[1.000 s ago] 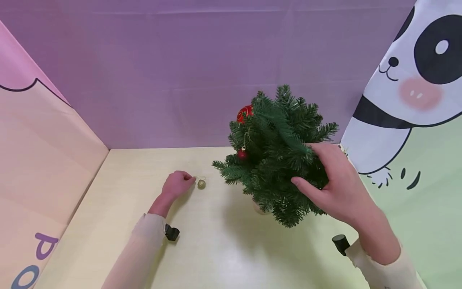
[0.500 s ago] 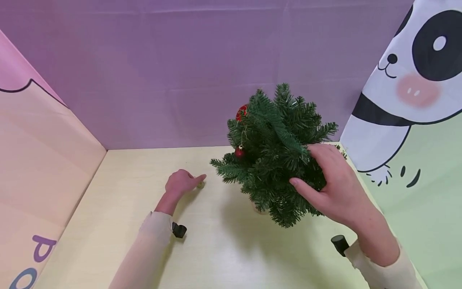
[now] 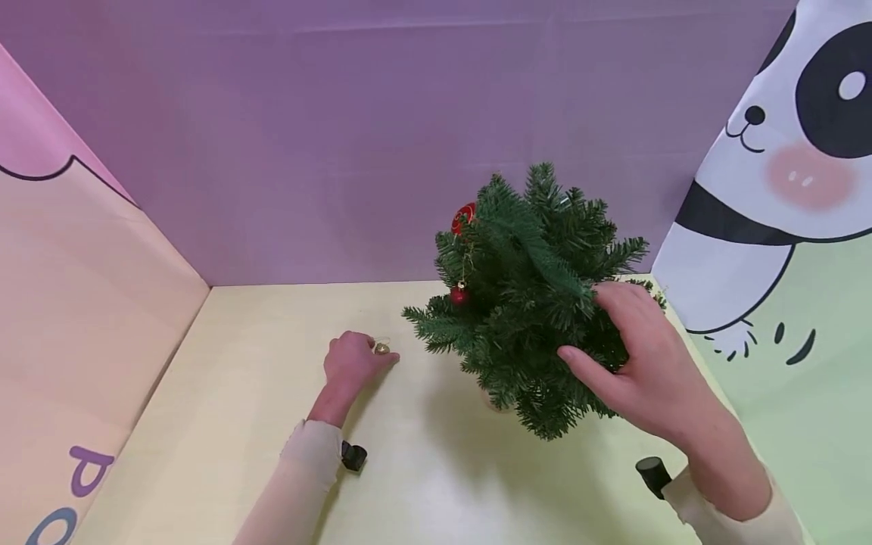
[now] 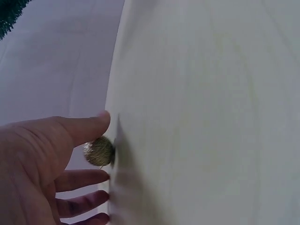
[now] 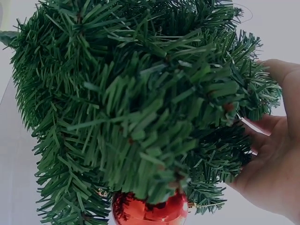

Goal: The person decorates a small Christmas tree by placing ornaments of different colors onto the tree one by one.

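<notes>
A small gold ball ornament (image 3: 382,349) with a thin hanging loop lies on the table. Around it my left hand (image 3: 350,365) is spread; in the left wrist view the gold ball (image 4: 99,152) sits between the straight thumb and fingers, with a gap to the fingers below it. My right hand (image 3: 647,367) grips the right side of a small green artificial Christmas tree (image 3: 527,295), thumb in front and its fingers partly hidden among branches. From the tree hang a dark red ball (image 3: 459,295) and a red patterned ball (image 3: 463,216).
The pale table (image 3: 259,341) meets a purple backdrop (image 3: 327,151) behind. A peach panel (image 3: 82,303) borders the left; a panda-printed panel (image 3: 804,318) borders the right. A shiny red ball (image 5: 150,211) hangs low in the right wrist view.
My left hand has shifted right and slightly toward me, and its thumb has spread away from the fingers, around the gold ball. The right hand stays at the tree.
</notes>
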`<action>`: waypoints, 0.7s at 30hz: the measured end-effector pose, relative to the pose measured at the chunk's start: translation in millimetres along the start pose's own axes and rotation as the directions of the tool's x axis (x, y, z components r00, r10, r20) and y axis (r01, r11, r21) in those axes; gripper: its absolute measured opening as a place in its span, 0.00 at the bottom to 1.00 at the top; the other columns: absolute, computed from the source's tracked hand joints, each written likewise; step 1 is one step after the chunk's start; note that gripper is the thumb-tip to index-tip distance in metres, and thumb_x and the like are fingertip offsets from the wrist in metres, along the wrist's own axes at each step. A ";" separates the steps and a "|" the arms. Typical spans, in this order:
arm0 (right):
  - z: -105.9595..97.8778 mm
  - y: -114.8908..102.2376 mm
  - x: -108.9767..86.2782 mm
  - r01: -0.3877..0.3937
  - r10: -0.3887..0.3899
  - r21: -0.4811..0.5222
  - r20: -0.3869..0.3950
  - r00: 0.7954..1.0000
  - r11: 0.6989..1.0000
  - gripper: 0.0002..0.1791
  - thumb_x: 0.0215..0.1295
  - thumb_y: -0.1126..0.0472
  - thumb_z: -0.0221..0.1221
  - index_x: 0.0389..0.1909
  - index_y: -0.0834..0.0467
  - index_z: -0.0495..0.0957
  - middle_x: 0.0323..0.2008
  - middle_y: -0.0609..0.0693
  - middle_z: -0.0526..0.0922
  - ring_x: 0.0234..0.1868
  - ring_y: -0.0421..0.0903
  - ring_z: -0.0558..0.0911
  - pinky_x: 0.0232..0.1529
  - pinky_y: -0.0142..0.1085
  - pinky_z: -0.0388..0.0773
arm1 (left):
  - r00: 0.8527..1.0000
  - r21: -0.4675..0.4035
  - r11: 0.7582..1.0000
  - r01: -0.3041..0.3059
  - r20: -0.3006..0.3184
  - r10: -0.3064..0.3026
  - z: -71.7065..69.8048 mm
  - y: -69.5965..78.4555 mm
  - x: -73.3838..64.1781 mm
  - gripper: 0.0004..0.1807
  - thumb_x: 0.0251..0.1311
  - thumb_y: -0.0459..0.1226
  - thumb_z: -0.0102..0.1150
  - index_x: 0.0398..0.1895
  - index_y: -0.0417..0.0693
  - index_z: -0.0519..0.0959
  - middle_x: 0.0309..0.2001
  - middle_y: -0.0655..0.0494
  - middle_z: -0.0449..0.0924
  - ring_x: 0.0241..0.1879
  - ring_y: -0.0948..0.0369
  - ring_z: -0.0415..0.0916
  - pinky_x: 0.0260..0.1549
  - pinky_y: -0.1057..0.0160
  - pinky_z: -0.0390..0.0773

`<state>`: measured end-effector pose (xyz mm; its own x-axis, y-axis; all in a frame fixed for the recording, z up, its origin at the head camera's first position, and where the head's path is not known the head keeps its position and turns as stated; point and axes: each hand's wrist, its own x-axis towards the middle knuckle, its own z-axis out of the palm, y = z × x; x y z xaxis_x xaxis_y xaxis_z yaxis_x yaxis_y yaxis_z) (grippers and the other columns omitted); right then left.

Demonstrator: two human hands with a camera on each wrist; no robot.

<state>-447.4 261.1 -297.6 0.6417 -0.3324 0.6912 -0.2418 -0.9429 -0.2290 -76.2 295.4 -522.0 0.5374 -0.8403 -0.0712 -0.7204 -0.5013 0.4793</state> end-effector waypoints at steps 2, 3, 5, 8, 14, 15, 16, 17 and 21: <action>0.3 -0.7 1.2 0.011 -0.011 0.002 -0.008 1.000 1.000 0.34 0.67 0.38 0.52 0.52 0.66 0.74 0.47 0.59 0.78 0.51 0.57 0.72 0.54 0.39 0.63 | 1.000 -0.025 1.000 0.003 -0.031 -0.004 1.1 -2.3 0.6 0.22 0.44 0.60 0.70 0.20 0.52 0.80 0.27 0.53 0.77 0.39 0.47 0.71 0.24 0.55 0.71; 0.1 -0.9 1.8 0.013 -0.013 0.001 -0.010 1.000 1.000 0.34 0.67 0.38 0.52 0.52 0.66 0.74 0.47 0.59 0.78 0.51 0.57 0.73 0.54 0.39 0.63 | 0.999 -0.034 0.999 0.000 -0.045 -0.002 1.4 -3.4 1.3 0.21 0.45 0.59 0.70 0.22 0.53 0.83 0.29 0.53 0.78 0.40 0.47 0.71 0.25 0.54 0.72; -0.8 -1.1 2.1 0.007 -0.007 -0.001 -0.004 1.000 1.000 0.34 0.67 0.38 0.53 0.52 0.66 0.74 0.47 0.58 0.78 0.51 0.56 0.72 0.55 0.38 0.63 | 0.998 -0.053 0.999 -0.003 -0.063 0.000 2.1 -4.6 1.7 0.19 0.45 0.58 0.70 0.22 0.53 0.84 0.31 0.52 0.79 0.41 0.46 0.71 0.25 0.54 0.73; -2.1 -1.0 1.9 0.000 0.000 -0.004 0.012 1.000 1.000 0.33 0.67 0.38 0.53 0.53 0.66 0.74 0.48 0.57 0.78 0.51 0.55 0.73 0.56 0.36 0.63 | 0.997 -0.068 0.998 -0.003 -0.075 -0.002 4.4 -6.9 1.6 0.17 0.47 0.56 0.70 0.22 0.53 0.84 0.33 0.52 0.80 0.42 0.46 0.71 0.24 0.54 0.73; -1.9 -0.3 2.2 0.000 0.000 -0.005 0.001 1.000 1.000 0.33 0.67 0.38 0.53 0.52 0.66 0.74 0.46 0.58 0.78 0.50 0.56 0.73 0.54 0.38 0.64 | 0.997 -0.093 0.995 -0.023 -0.081 0.015 7.4 -8.6 1.4 0.15 0.48 0.54 0.69 0.23 0.53 0.84 0.37 0.49 0.78 0.43 0.45 0.71 0.24 0.54 0.73; -1.6 0.0 2.0 0.002 -0.002 -0.004 -0.005 1.000 1.000 0.33 0.67 0.38 0.53 0.52 0.66 0.74 0.46 0.59 0.78 0.50 0.56 0.73 0.54 0.39 0.64 | 0.997 -0.095 0.995 -0.026 -0.076 0.019 7.5 -8.7 1.1 0.15 0.49 0.53 0.69 0.24 0.52 0.84 0.37 0.49 0.78 0.43 0.45 0.70 0.24 0.54 0.73; -1.4 -0.1 1.7 -0.001 0.001 -0.005 -0.008 1.000 1.000 0.33 0.67 0.38 0.53 0.52 0.66 0.74 0.46 0.58 0.78 0.50 0.56 0.73 0.54 0.38 0.64 | 0.997 -0.098 0.995 -0.030 -0.073 0.022 7.7 -9.0 0.8 0.15 0.49 0.53 0.69 0.27 0.52 0.85 0.39 0.48 0.78 0.43 0.45 0.70 0.25 0.54 0.73; -1.1 -0.1 1.3 -0.002 0.001 -0.004 -0.009 1.000 1.000 0.33 0.67 0.38 0.53 0.52 0.65 0.74 0.46 0.58 0.78 0.49 0.56 0.73 0.53 0.38 0.64 | 0.997 -0.096 0.995 -0.031 -0.069 0.024 7.9 -9.3 0.3 0.16 0.49 0.53 0.69 0.30 0.51 0.86 0.39 0.48 0.78 0.44 0.45 0.71 0.25 0.53 0.74; 0.3 0.2 0.5 0.002 -0.002 0.008 -0.015 1.000 1.000 0.32 0.67 0.38 0.54 0.50 0.66 0.75 0.45 0.58 0.78 0.48 0.55 0.73 0.52 0.38 0.64 | 0.998 -0.108 0.993 -0.036 -0.056 0.030 6.8 -10.2 -3.2 0.21 0.50 0.52 0.69 0.41 0.47 0.86 0.43 0.45 0.79 0.46 0.44 0.70 0.28 0.52 0.75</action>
<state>-446.9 260.8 -297.5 0.6313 -0.3306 0.7016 -0.2349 -0.9436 -0.2333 -73.6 301.8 -532.6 0.5393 -0.8421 -0.0072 -0.6877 -0.4453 0.5734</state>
